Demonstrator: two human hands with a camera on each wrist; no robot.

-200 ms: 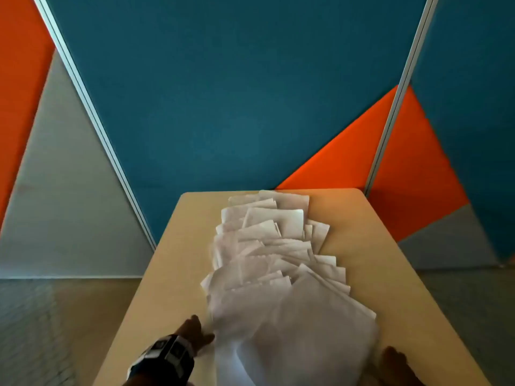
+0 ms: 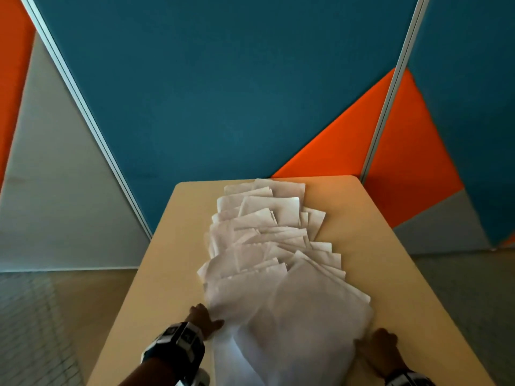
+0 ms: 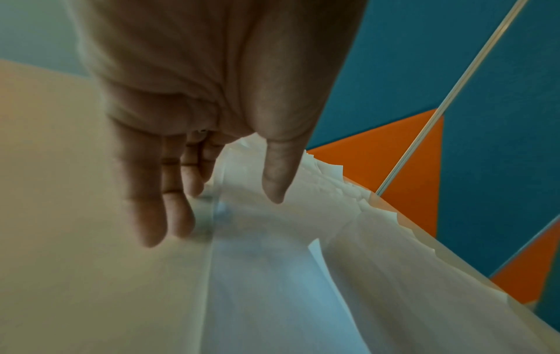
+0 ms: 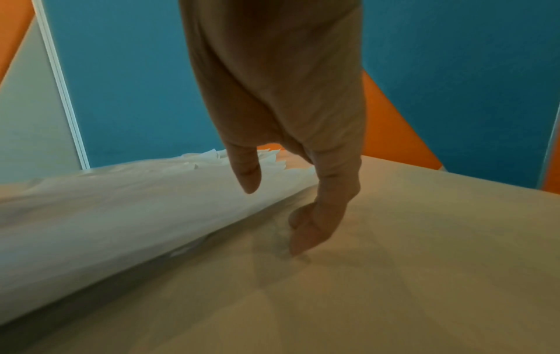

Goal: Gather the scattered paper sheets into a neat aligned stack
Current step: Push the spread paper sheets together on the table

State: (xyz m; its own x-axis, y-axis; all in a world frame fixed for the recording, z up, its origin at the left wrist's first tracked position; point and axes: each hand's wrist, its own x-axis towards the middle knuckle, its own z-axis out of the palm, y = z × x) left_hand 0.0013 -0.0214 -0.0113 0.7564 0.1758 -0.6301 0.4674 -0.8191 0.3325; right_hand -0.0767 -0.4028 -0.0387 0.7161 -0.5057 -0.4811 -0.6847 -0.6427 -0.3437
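Several white paper sheets (image 2: 267, 240) lie fanned in an overlapping row down the middle of the beige table (image 2: 167, 274). The nearest sheets (image 2: 295, 316) are blurred and bulge upward. My left hand (image 2: 206, 319) is at their left edge. In the left wrist view its fingers (image 3: 151, 215) point straight down onto the table beside the paper (image 3: 272, 275), and the thumb hangs over the sheet. My right hand (image 2: 376, 342) is at the right edge. There its fingertips (image 4: 300, 244) touch the table next to the raised paper edge (image 4: 151, 227), with the thumb above the sheet.
The table stands against teal, orange and grey wall panels (image 2: 223, 93) with metal strips. Bare tabletop lies on both sides of the paper row. The floor (image 2: 41, 316) shows to the left and right of the table.
My right hand has moved a little inward and forward, against the right edge of the near sheets. The left hand stays at the left edge.
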